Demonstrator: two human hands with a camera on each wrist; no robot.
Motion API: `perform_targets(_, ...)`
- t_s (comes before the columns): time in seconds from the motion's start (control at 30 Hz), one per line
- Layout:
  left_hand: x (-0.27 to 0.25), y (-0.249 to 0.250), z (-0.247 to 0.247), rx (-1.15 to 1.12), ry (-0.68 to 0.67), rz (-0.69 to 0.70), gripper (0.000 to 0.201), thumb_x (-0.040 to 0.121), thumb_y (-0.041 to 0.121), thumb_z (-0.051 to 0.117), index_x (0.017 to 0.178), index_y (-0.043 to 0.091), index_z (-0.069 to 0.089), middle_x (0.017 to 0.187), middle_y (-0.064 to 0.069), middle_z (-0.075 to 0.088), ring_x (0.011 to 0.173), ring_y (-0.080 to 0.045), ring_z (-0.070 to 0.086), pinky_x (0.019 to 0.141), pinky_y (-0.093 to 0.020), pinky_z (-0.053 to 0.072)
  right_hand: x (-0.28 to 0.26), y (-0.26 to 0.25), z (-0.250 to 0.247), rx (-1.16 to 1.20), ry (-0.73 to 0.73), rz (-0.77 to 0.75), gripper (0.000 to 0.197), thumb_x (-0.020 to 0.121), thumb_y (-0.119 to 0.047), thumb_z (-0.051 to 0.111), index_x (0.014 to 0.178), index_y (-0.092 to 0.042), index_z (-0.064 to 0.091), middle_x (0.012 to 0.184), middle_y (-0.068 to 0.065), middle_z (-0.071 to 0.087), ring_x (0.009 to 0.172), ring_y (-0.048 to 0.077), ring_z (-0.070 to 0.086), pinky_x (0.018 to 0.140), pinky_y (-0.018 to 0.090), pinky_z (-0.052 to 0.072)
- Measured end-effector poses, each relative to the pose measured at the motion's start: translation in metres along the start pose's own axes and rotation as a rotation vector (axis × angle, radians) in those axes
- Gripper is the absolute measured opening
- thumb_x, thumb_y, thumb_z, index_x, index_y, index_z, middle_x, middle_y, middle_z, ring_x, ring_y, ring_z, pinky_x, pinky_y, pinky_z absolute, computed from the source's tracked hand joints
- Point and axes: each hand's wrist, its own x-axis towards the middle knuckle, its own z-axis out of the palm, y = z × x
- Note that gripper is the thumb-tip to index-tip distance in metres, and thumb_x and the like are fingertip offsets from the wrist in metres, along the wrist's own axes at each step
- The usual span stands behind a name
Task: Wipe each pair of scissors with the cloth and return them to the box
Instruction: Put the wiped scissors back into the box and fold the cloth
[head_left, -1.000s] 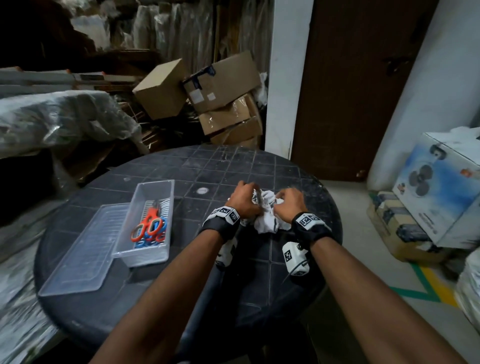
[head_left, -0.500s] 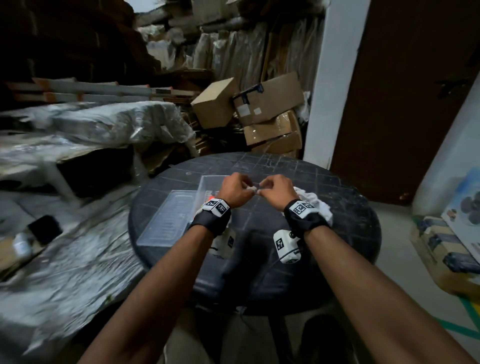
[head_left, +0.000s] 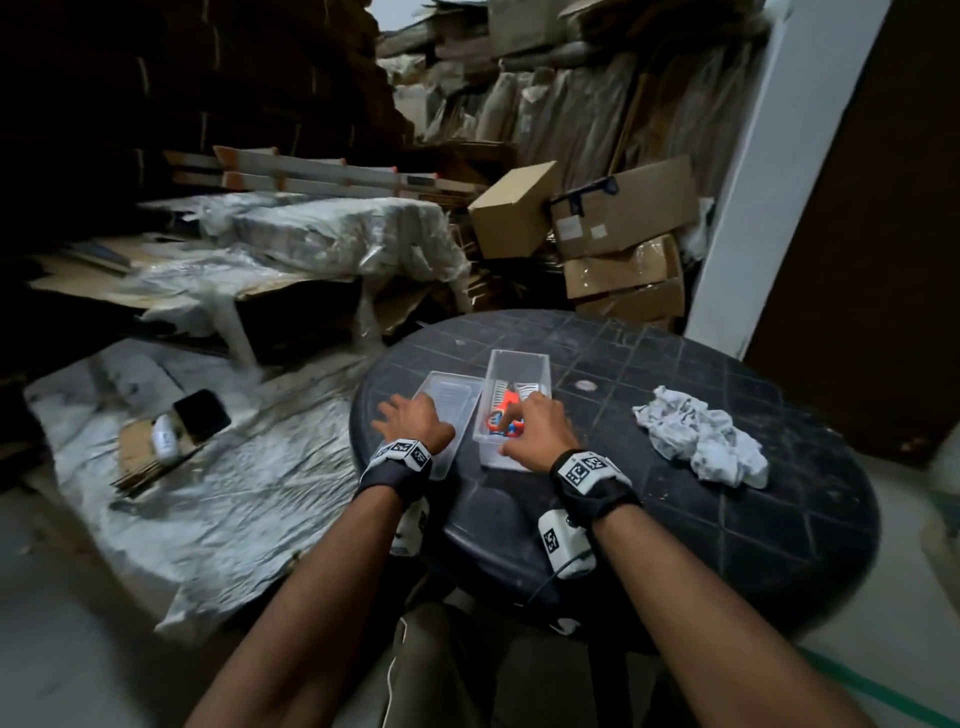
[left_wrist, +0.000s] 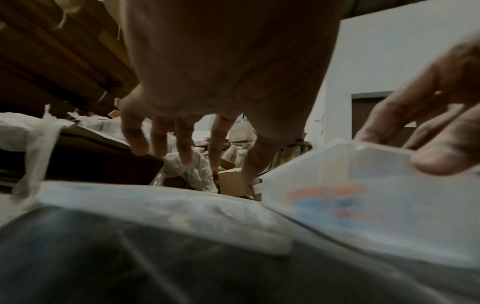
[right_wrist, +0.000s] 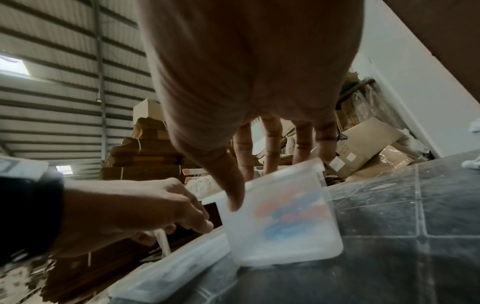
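dim storeroom | stacked cardboard boxes (head_left: 618, 228) | white wall (head_left: 748, 176) | brown door (head_left: 872, 234)

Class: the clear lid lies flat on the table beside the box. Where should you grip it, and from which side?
Pinch the lid's near short edge, coming from the person's side. It lies flat and thin, its right edge hard against the box, and the left hand already rests there.

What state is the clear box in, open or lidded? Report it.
Open: the clear box has no cover, scissors show inside, and its lid lies flat beside it.

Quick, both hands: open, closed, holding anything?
Left hand: open, fingers spread over the lid, no grip.
Right hand: thumb and fingers on the box rim; grip cannot be told.
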Motion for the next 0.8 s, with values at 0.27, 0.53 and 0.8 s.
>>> perform_targets(0.27, 0.017, -0.012, 0.001, -0.034, -0.101, -0.06, 0.05, 0.082, 0.023, 0.064, 0.13, 0.01, 0.058, 0.137, -0.029, 0.05, 0.126, -0.049, 0.048, 0.103, -0.053, 0.043, 0.01, 0.011, 0.013, 0.15, 0.063, -0.017, 0.028, 0.061, -0.025, 0.098, 0.083, -0.033, 0.082, 0.112, -0.005, 0.073, 0.103, 0.022, 0.069, 0.094, 0.042, 0.055)
perform_targets(0.53, 0.017, -0.02, -0.012, -0.181, -0.086, -0.068, 0.036, 0.084, 0.009, 0.064, 0.119, 0.002, 0.06, 0.123, -0.02, 0.064, 0.115, -0.04, 0.062, 0.093, -0.042, 0.053, 0.007, 0.02, 0.019, 0.206, 0.151, -0.024, 0.031, 0.059, -0.025, 0.099, 0.086, -0.029, 0.084, 0.101, 0.002, 0.072, 0.103, 0.025, 0.063, 0.091, 0.039, 0.055)
perform_targets(0.8, 0.015, -0.005, -0.04, -0.592, -0.173, -0.003, 0.011, 0.078, 0.008, 0.064, 0.071, 0.001, 0.059, 0.063, -0.015, 0.057, 0.047, -0.025, 0.056, 0.045, -0.023, 0.042, -0.001, 0.018, 0.009, 0.165, 0.181, -0.05, 0.03, 0.065, -0.012, 0.09, 0.091, -0.026, 0.083, 0.099, 0.003, 0.07, 0.105, 0.024, 0.058, 0.09, 0.029, 0.046)
